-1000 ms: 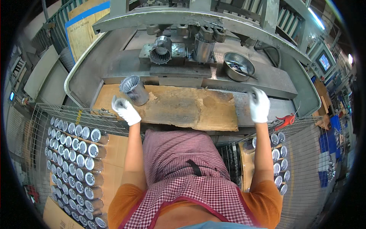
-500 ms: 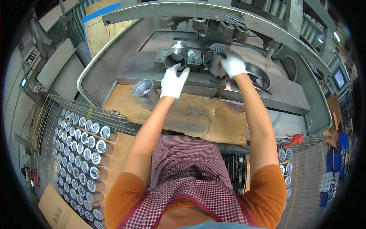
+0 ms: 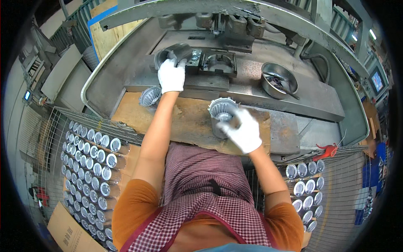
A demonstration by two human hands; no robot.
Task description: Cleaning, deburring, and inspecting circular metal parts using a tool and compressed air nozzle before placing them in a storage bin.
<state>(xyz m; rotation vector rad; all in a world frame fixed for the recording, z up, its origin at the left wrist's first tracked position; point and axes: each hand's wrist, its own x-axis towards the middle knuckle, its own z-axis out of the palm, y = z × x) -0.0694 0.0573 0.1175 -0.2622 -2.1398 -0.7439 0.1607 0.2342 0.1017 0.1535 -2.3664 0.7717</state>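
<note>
My left hand (image 3: 171,77), in a white glove, grips a grey metal cylinder (image 3: 181,50) lying on its side over the machine's left fixture block. Its wide end points left. On the wooden board (image 3: 189,122) stands a finned metal cup (image 3: 221,110), mouth up. My gloved right hand (image 3: 244,131) is against the cup's right side, slightly blurred, with thumb and fingers apart. Another finned cup (image 3: 150,97) stands farther left on the board, partly behind my left forearm. The right fixture (image 3: 219,63) shows a bare rounded recess.
A steel bowl (image 3: 280,75) with dark bits and a tool sits on the machine bed at right. Wire racks at both sides hold rows of metal cylinders (image 3: 299,187). A red-handled tool (image 3: 325,151) hangs on the right rack. A machine beam (image 3: 184,10) crosses overhead.
My right hand has brought a cup from the right fixture down to the board. My left hand has moved up and left, and the cylinder at the left fixture has turned leftward.
</note>
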